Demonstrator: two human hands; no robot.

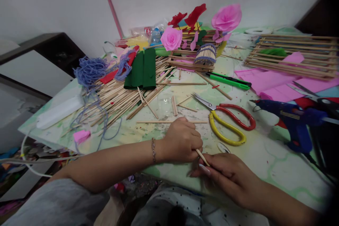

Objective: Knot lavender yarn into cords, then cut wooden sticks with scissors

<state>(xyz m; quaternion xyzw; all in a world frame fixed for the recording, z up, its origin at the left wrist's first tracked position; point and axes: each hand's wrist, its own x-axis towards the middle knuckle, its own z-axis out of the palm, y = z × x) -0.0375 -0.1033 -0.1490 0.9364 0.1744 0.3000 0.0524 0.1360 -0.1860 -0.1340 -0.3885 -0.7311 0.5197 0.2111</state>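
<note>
My left hand point(183, 140) is closed in a fist around a short wooden stick point(202, 157) near the table's front edge. The other end of that stick is pinched between the thumb and fingers of my right hand point(225, 173). Just beyond my left hand, a longer stick point(152, 122) lies crosswise on the table. Scissors point(212, 107) with one red and one yellow handle lie open behind my right hand. Two short sticks point(174, 106) lie side by side farther back.
Loose sticks point(116, 99) and green rolls point(143, 69) cover the table's left part, beside blue yarn point(91, 70). A green cutter point(230, 80) lies behind the scissors. At the right are a blue glue gun point(296, 120) and a stick frame point(293, 56). Paper flowers point(172, 39) stand at the back.
</note>
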